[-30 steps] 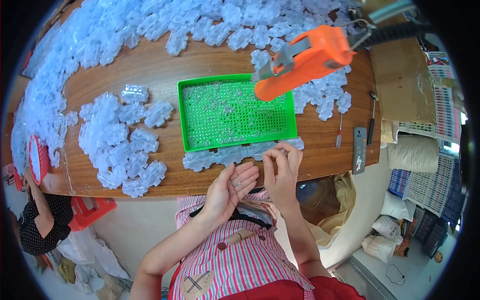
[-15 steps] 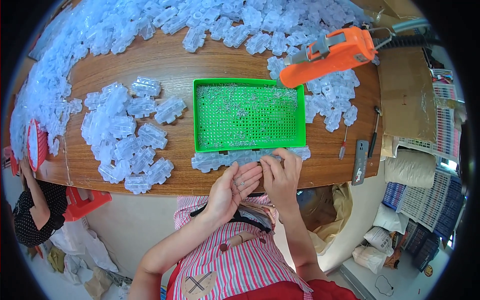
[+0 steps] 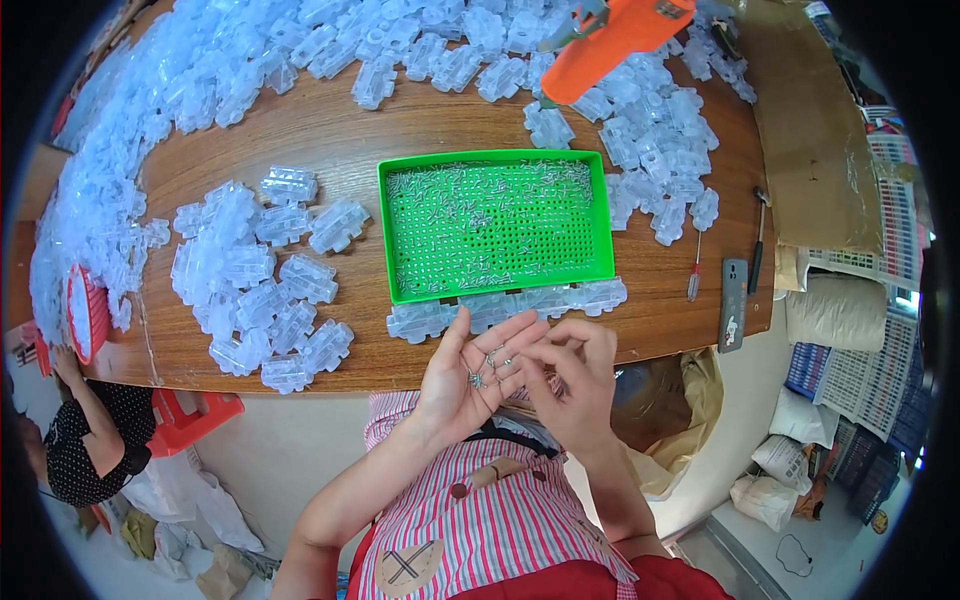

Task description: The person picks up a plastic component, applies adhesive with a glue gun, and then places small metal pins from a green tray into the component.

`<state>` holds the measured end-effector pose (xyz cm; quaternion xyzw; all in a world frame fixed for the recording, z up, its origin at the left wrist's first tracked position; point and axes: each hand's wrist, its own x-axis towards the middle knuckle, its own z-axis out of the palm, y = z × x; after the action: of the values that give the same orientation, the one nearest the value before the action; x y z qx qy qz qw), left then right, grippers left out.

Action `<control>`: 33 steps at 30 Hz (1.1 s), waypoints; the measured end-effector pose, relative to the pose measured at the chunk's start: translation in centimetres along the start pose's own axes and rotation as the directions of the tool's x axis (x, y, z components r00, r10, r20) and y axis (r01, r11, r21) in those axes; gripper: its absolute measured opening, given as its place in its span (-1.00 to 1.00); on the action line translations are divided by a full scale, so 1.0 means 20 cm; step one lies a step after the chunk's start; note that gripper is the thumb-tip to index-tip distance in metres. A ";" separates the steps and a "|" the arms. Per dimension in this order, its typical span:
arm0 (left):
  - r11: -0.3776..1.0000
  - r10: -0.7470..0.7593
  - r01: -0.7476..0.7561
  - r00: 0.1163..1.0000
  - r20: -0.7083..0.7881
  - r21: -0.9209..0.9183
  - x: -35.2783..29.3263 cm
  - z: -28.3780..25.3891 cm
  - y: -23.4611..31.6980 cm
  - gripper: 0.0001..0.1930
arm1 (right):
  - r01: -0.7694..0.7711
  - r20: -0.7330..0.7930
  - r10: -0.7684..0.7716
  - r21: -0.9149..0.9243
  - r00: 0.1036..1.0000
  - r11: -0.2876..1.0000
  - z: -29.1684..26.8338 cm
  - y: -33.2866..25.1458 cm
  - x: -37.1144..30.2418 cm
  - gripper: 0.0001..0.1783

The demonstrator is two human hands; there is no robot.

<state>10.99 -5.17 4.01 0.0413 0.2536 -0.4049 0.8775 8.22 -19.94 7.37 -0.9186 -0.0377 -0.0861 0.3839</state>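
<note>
My left hand (image 3: 452, 388) is turned palm up, fingers stretched out, and holds a few small metal screws (image 3: 477, 380) in its palm. Beside it, my right hand (image 3: 582, 385) has thumb and forefinger pinched together close to the left fingertips; whatever is between them is too small to make out. Just beyond both hands, a row of clear plastic blocks (image 3: 412, 323) lies along the near side of a green perforated tray (image 3: 612, 225). Many loose screws are scattered over the tray's bottom.
An orange power screwdriver (image 3: 620, 45) hangs over the far right of the table. Clear blocks form a pile (image 3: 235, 265) on the left and a large heap (image 3: 220, 60) behind. A hand screwdriver (image 3: 694, 280), grey phone-like object (image 3: 733, 305) and hammer (image 3: 757, 245) lie right. Another person (image 3: 100, 430) is at left.
My right hand has come back from the row of blocks to beside my left palm. The left hand has opened flatter. The orange screwdriver appears higher and farther left, and the view has shifted slightly.
</note>
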 end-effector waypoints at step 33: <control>0.817 0.089 0.020 0.983 -0.161 0.576 -0.02 -0.03 0.01 -0.77 | 0.074 0.058 -0.073 -0.024 0.996 0.997 -0.02 0.02 0.00 -0.85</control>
<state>10.72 -4.57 3.70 0.3451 0.1971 -0.4411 0.8047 8.32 -20.60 7.35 -0.9237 -0.0814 -0.0743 0.3670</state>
